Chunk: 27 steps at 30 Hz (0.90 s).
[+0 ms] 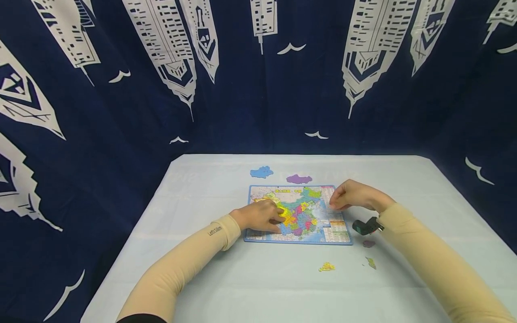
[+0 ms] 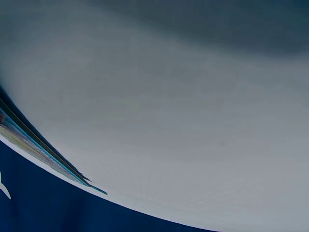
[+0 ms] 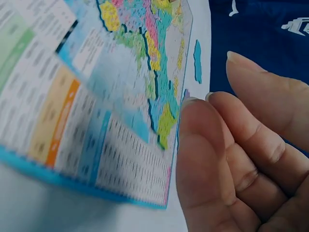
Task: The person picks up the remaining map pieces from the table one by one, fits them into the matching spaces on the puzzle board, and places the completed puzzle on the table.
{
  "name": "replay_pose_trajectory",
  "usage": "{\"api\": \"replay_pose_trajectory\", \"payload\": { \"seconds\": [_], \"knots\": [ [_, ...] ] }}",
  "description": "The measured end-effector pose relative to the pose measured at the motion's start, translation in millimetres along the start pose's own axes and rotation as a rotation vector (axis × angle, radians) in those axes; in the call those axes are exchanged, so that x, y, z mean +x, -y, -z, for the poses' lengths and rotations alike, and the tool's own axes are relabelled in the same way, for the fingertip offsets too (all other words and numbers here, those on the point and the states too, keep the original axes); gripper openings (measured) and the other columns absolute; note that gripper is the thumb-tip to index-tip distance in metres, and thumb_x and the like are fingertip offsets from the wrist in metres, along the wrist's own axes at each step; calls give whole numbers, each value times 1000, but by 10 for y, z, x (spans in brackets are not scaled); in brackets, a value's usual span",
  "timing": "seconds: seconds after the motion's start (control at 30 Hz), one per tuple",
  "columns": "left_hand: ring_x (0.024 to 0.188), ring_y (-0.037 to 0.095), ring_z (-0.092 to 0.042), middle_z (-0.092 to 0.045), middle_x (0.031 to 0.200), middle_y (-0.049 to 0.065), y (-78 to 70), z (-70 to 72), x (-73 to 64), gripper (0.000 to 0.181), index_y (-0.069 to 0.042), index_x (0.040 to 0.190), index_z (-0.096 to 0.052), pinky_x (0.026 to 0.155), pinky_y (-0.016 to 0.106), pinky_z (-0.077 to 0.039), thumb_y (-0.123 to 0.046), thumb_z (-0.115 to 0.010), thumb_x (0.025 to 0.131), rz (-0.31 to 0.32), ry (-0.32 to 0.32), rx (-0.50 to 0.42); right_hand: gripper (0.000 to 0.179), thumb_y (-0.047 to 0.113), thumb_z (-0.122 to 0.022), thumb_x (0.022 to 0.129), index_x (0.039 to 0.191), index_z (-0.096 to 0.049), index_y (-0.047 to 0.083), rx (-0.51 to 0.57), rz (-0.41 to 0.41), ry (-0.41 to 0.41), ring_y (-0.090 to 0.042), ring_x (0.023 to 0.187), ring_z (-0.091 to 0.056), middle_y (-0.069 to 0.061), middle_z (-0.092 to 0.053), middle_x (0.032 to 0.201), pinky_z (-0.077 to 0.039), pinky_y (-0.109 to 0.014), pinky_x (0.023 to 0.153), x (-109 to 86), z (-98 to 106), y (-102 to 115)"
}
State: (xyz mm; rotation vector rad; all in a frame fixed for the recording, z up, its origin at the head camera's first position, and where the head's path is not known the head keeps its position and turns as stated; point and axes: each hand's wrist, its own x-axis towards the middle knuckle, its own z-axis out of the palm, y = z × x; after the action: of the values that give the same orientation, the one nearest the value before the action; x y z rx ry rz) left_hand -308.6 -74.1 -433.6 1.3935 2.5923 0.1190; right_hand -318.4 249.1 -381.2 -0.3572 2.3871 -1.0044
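Observation:
A map jigsaw puzzle board (image 1: pixel 266 239) with a blue rim lies on the table, and many coloured pieces are set in its map. My left hand (image 1: pixel 260 216) rests on the board's left part, its fingers touching the pieces there; what lies beneath the palm is hidden. Over the board's right edge hovers my right hand (image 1: pixel 355 195), fingers loosely bent. In the right wrist view, nothing shows between the thumb and fingers (image 3: pixel 200 145). Only the board's edge (image 2: pixel 63 164) appears in the left wrist view, without the hand.
Beyond the board lie a blue puzzle piece (image 1: pixel 261 172) and a purple one (image 1: pixel 299 179). On the near side are a yellow piece (image 1: pixel 326 267), a green piece (image 1: pixel 370 263) and a dull mauve piece (image 1: pixel 369 243). A dark blue curtain (image 1: pixel 258 107) hangs behind the white table (image 1: pixel 202 287).

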Motion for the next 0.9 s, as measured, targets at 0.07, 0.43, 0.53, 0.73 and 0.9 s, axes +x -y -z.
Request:
{"api": "replay_pose_trajectory", "payload": {
  "seconds": [0.07, 0.43, 0.53, 0.73, 0.9],
  "knots": [
    [128, 21, -60, -58, 143, 12, 3, -2, -1, 45, -13, 129, -68, 114, 33, -42, -40, -70, 93, 2, 0, -2, 26, 15, -74, 90, 106, -71, -5, 0, -10, 0, -13, 88, -63, -4, -73, 100, -57, -31, 84, -48, 21, -48],
    [126, 21, -60, -59, 142, 12, 5, -3, -14, 44, -14, 128, -68, 113, 33, -43, -40, -71, 93, -7, -1, 3, 31, 16, -74, 90, 110, -69, -7, 37, -54, -15, -14, 91, -62, -5, -71, 107, -56, -34, 88, -273, 100, -396],
    [125, 21, -61, -59, 142, 12, 3, -2, -18, 44, -13, 128, -69, 112, 33, -43, -40, -71, 93, -7, -2, -3, 33, 15, -74, 90, 111, -67, -9, 53, -56, -14, -14, 92, -64, -7, -72, 108, -57, -36, 89, -346, 120, -462],
    [125, 21, -61, -59, 142, 12, 5, -6, -17, 44, -14, 129, -68, 113, 34, -43, -40, -71, 93, -5, -3, -4, 35, 16, -75, 89, 112, -67, -8, 25, -94, -28, -15, 93, -64, -5, -72, 105, -58, -36, 90, -461, 177, -609],
    [125, 21, -61, -59, 142, 12, 0, -2, -12, 44, -13, 128, -69, 114, 34, -42, -40, -71, 93, -9, -7, -3, 35, 17, -76, 88, 112, -68, -6, -7, -123, -44, -15, 94, -62, -4, -70, 104, -56, -30, 86, -530, 227, -759]
  ]
}}
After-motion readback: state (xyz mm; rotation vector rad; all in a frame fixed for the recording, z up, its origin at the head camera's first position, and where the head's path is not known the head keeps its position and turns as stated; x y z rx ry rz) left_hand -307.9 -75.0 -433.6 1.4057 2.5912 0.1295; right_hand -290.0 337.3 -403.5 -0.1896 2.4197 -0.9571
